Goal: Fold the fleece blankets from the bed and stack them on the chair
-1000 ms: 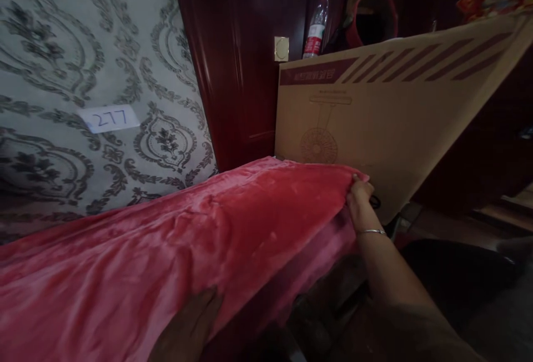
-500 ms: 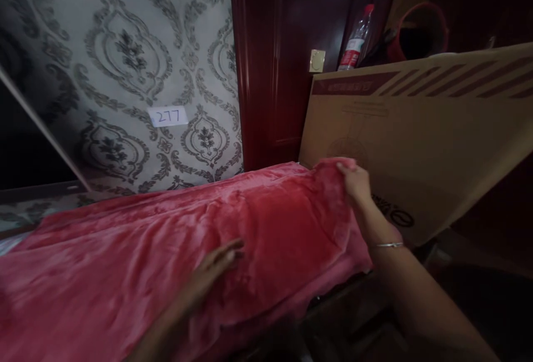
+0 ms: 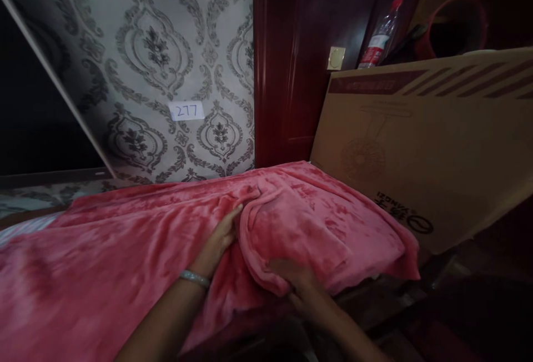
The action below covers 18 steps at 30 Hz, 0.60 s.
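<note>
A plush pink-red blanket (image 3: 125,273) lies spread over a long raised surface. Its right-hand part is folded over to the left, making a rounded doubled edge (image 3: 249,240) near the middle. Against the left side of that fold rests my left hand (image 3: 225,231), fingers stretched along it, with a bracelet at the wrist. My right hand (image 3: 293,276) grips the fold near the blanket's front edge, its fingers over the top and the thumb lower down.
A large cardboard box (image 3: 375,145) stands at the right. Behind its top edge are a red-capped plastic bottle (image 3: 378,37) and a red-rimmed round container (image 3: 458,23). A dark screen (image 3: 37,101) is at the left. Patterned wallpaper bears a card (image 3: 186,110) reading 277.
My right hand has moved left and nearer, bringing the lifted part of the blanket into a fold. My left hand has come up against that fold. The view has shifted slightly left.
</note>
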Motion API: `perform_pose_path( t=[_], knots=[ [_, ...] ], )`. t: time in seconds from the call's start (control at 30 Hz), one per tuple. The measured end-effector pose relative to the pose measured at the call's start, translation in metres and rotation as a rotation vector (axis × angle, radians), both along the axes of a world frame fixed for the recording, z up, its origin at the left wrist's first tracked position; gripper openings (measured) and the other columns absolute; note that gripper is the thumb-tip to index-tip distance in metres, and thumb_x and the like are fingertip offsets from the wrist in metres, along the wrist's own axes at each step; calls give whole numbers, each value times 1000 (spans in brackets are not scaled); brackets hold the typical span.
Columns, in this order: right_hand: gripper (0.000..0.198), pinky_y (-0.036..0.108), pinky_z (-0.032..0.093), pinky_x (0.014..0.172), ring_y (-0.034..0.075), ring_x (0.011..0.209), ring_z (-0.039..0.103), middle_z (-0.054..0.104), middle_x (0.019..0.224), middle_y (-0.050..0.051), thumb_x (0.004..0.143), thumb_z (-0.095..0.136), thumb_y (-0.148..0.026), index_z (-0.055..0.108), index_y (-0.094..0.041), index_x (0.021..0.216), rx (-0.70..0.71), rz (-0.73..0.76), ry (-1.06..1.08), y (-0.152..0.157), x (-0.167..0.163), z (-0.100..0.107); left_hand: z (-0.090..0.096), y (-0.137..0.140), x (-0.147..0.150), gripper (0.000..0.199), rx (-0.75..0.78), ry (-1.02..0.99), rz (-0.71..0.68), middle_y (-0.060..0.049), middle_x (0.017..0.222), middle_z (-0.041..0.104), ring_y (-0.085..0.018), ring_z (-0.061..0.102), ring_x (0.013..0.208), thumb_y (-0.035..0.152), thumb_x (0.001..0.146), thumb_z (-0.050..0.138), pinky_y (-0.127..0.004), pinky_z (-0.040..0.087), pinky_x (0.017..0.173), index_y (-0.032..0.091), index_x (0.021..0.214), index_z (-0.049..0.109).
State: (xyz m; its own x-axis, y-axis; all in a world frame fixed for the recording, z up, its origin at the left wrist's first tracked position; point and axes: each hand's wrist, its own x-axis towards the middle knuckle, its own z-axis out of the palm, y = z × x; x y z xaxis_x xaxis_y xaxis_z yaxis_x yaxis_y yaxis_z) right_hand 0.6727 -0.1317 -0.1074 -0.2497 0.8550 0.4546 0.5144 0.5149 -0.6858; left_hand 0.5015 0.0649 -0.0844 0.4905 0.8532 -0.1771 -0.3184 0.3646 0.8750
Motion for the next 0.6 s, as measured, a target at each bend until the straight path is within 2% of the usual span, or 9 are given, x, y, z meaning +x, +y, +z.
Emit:
perform_pose_path(
  t=[0.1, 0.17, 0.23, 0.3, 0.37, 0.5, 0.6],
  knots=[
    [53, 49, 49, 104, 27, 120, 62, 68, 125, 10, 81, 47, -13, 68, -22, 128, 17, 2, 0, 1, 4, -10, 3, 5, 8, 62, 158, 163, 130, -16, 118, 70, -34, 59, 122, 32, 64, 84, -43, 48, 104, 13, 119, 64],
    [52, 49, 48, 105, 26, 121, 61, 68, 125, 11, 82, 47, -13, 68, -21, 128, 31, 2, 7, 1, 4, -14, 7, 7, 15, 84, 314, 248, 275, -15, 136, 60, -32, 50, 133, 27, 57, 89, -42, 41, 111, 16, 132, 54],
    [50, 49, 49, 104, 27, 121, 61, 68, 125, 11, 84, 47, -14, 68, -21, 128, 46, -7, 20, 1, 3, -20, 10, 9, 23, 95, 470, 342, 334, -14, 145, 52, -32, 44, 139, 21, 51, 91, -40, 36, 115, 19, 137, 49],
    [50, 51, 49, 103, 27, 120, 61, 68, 125, 12, 83, 48, -15, 68, -21, 128, 47, -29, 21, 1, 2, -27, 11, 10, 29, 87, 583, 450, 324, -14, 144, 52, -33, 42, 140, 13, 49, 89, -40, 35, 116, 19, 130, 55],
    [52, 53, 49, 103, 28, 120, 61, 69, 124, 12, 81, 48, -14, 68, -22, 128, 44, -41, 11, 1, 1, -33, 9, 13, 33, 70, 585, 511, 314, -14, 138, 57, -35, 41, 140, 6, 50, 83, -40, 34, 116, 19, 116, 63],
    [55, 54, 49, 102, 28, 120, 61, 69, 124, 11, 80, 47, -14, 67, -24, 130, 63, -23, 12, 2, 0, -34, 3, 33, 34, 30, 463, 521, 314, -12, 104, 71, -38, 51, 129, 7, 60, 75, -43, 43, 107, 18, 87, 68],
    [54, 53, 49, 102, 28, 120, 61, 69, 124, 11, 81, 47, -16, 67, -24, 131, 59, -18, 31, 2, 0, -31, 0, 51, 31, 8, 359, 470, 303, -10, 91, 72, -32, 63, 112, 20, 79, 66, -40, 53, 92, 17, 87, 68]
  ],
)
